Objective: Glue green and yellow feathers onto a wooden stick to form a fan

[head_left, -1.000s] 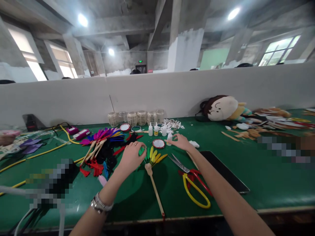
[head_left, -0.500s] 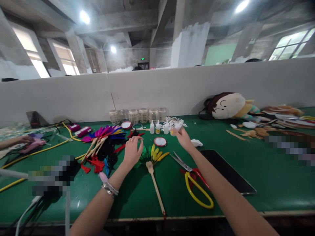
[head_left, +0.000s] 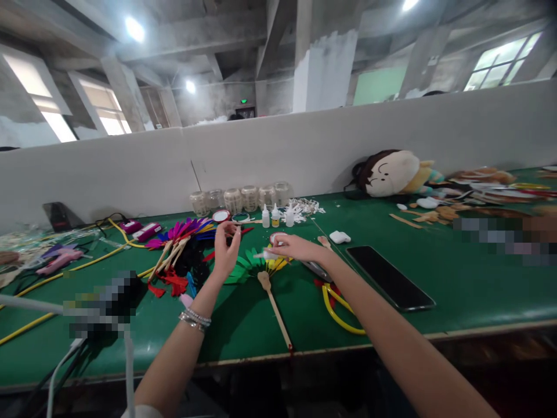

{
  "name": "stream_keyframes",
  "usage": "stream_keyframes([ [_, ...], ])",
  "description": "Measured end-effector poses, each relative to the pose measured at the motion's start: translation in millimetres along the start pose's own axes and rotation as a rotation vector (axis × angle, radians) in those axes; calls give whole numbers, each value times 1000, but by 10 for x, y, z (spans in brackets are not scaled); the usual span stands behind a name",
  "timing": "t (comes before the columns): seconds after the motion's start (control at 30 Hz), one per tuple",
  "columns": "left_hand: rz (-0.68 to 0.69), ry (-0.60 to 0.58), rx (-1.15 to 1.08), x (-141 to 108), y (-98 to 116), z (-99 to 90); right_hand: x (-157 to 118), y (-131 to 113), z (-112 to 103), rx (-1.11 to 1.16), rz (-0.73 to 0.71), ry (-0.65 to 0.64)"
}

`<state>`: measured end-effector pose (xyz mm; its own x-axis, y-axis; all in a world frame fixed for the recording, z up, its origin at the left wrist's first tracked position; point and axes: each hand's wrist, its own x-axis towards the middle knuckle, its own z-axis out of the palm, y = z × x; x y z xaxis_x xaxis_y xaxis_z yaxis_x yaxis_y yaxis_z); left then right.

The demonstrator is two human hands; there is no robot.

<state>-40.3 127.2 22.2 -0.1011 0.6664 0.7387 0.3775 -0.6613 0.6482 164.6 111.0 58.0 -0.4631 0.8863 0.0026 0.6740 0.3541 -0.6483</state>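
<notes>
My right hand (head_left: 293,248) grips a small white glue bottle (head_left: 270,254), its thin nozzle pointing left above the feathers. Beneath it lies a feather fan: green feathers (head_left: 238,273) spread at the left, yellow feathers (head_left: 275,265) at the right, and a pale wooden handle (head_left: 278,316) running toward the table's front edge. Just left of the bottle, my left hand (head_left: 226,252) is raised near the green feathers with curved fingers, thumb apart from them, and nothing visible in it. Scissors with yellow and red handles (head_left: 329,307) lie partly hidden under my right forearm.
Finished-looking colourful fans (head_left: 178,238) lie at the left beside a yellow cable (head_left: 87,264). Glass jars (head_left: 249,198) and several white bottles (head_left: 266,216) stand behind. A black phone (head_left: 389,276), a white case (head_left: 340,237) and a plush doll (head_left: 391,174) are at the right.
My right hand has come from the row of bottles back toward the fan, bringing the glue bottle. My left hand has shifted slightly up and left in the picture; the camera view has turned a little.
</notes>
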Motion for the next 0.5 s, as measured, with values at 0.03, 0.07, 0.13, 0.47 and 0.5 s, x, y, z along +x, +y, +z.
stream_keyframes([
  [0.03,-20,-140,-30,9,0,2,0,-31,-15,-40,-14,15],
  [0.07,-41,-280,-54,11,-3,10,0,-58,-27,-69,-23,34],
  [0.13,-77,-493,-84,-5,-22,33,2,-101,-41,-87,-35,97],
  [0.47,-201,-708,-136,-148,-69,145,5,-201,93,-57,-83,203],
  [0.5,-216,-723,-164,-150,-61,154,13,-202,118,-63,-77,219],
])
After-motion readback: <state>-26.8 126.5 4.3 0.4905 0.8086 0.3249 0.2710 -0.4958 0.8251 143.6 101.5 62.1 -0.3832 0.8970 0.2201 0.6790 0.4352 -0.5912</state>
